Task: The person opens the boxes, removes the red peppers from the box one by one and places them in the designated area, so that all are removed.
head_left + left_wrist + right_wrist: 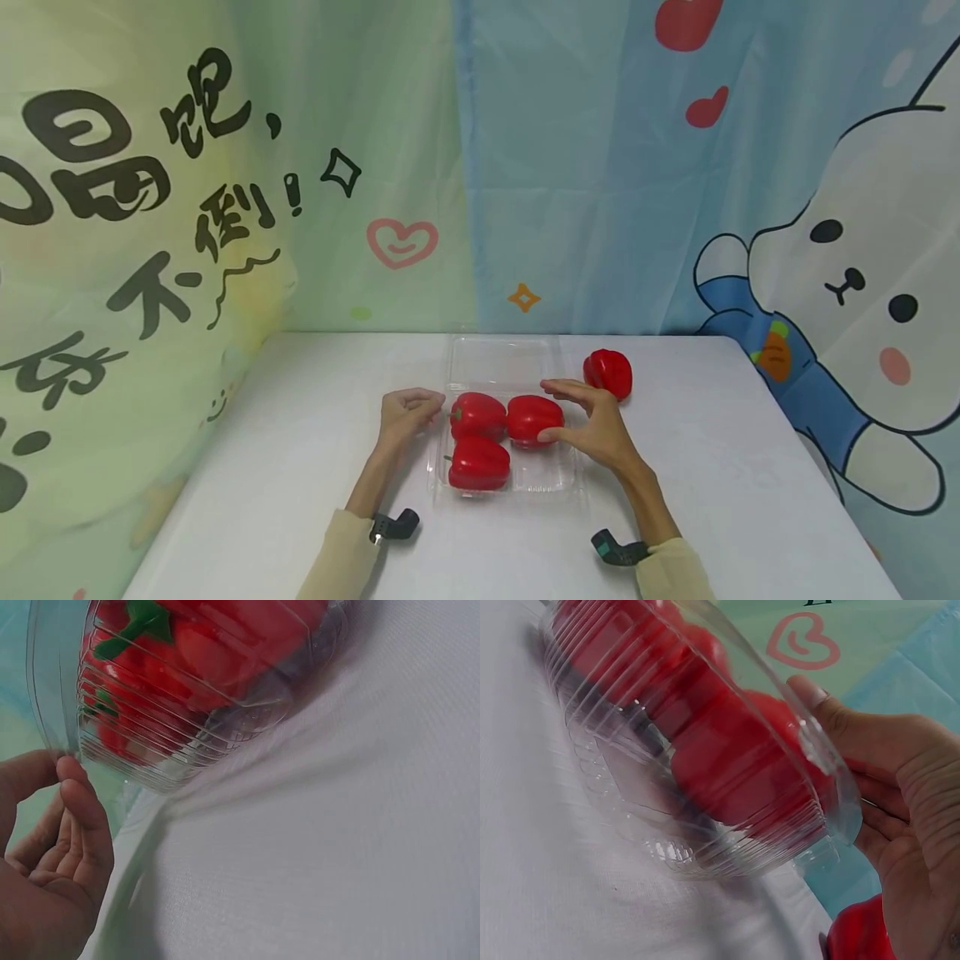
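Observation:
A clear plastic clamshell box (551, 477) stands on the table with its lid (504, 358) folded back. Inside lie three red bell peppers: one at back left (477, 415), one at front left (478, 463) and one at back right (534, 419). My left hand (408, 414) pinches the box's left rim between thumb and fingertips, plainest in the left wrist view. At the right side, my right hand (598, 423) spreads around the back-right pepper, thumb by its front and fingers extended behind; whether it touches the pepper is unclear.
Another red bell pepper (609, 373) lies on the white table (720, 467) outside the box, behind my right hand. A printed curtain (555, 167) hangs along the table's back edge. Both wrists wear dark camera mounts.

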The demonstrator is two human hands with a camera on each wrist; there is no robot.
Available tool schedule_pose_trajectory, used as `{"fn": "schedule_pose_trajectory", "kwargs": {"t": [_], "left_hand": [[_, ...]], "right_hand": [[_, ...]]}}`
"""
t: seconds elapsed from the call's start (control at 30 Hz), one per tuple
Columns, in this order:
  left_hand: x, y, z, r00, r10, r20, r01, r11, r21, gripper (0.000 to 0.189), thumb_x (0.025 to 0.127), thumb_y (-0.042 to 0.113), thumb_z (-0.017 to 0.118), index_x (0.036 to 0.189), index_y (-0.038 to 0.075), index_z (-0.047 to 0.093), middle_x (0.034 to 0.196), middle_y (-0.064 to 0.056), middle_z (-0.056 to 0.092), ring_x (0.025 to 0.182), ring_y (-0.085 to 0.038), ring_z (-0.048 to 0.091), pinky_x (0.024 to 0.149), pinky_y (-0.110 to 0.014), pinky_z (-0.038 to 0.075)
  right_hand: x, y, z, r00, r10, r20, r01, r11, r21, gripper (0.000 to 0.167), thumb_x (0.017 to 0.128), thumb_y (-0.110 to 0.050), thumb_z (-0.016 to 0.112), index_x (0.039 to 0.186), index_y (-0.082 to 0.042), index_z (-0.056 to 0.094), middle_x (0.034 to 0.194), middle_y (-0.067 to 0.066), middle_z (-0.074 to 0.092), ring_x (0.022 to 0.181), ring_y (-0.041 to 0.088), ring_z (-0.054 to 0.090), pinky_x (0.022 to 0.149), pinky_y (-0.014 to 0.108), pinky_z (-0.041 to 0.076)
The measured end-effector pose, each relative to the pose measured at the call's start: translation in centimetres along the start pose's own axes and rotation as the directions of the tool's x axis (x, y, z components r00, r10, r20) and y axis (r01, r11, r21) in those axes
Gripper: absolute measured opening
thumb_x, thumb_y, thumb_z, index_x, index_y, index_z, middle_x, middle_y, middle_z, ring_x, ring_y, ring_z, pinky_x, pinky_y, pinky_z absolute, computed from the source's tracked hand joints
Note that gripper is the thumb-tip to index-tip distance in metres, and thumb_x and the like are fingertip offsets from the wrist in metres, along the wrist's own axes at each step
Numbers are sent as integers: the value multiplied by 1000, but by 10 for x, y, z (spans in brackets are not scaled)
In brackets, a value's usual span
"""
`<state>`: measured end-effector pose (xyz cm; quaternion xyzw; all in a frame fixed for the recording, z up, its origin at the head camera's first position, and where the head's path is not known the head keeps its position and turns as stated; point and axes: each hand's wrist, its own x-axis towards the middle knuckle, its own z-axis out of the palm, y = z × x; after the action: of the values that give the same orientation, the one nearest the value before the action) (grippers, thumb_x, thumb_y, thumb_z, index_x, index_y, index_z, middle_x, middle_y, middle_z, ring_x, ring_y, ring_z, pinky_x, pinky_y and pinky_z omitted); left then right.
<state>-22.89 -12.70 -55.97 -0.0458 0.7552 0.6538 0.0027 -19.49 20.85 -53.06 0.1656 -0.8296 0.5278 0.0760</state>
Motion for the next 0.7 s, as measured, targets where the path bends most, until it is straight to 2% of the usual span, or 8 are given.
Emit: {"fn": "schedule_pose_trajectory", "kwargs": {"t": [0.33, 0.7], "left_hand": [[2, 1, 0, 1000, 6, 4, -6, 1000, -13, 20, 97, 17, 79, 105, -2, 81, 87, -15, 82, 70, -13, 69, 68, -22, 56], [3, 1, 0, 1000, -3, 9, 3, 1000, 6, 24, 97, 21, 80, 105, -2, 81, 86, -14, 82, 69, -11, 69, 66, -23, 54]], "right_hand": [[0, 0, 2, 1000, 29, 9, -28, 997, -78, 79, 74, -20, 101, 146, -15, 70, 144, 10, 74, 134, 37, 68, 110, 68, 54], [0, -3, 4, 999, 41, 18, -38, 992, -119, 80, 71, -19, 103, 145, -17, 71, 144, 10, 74, 138, 37, 65, 106, 65, 58]]}}
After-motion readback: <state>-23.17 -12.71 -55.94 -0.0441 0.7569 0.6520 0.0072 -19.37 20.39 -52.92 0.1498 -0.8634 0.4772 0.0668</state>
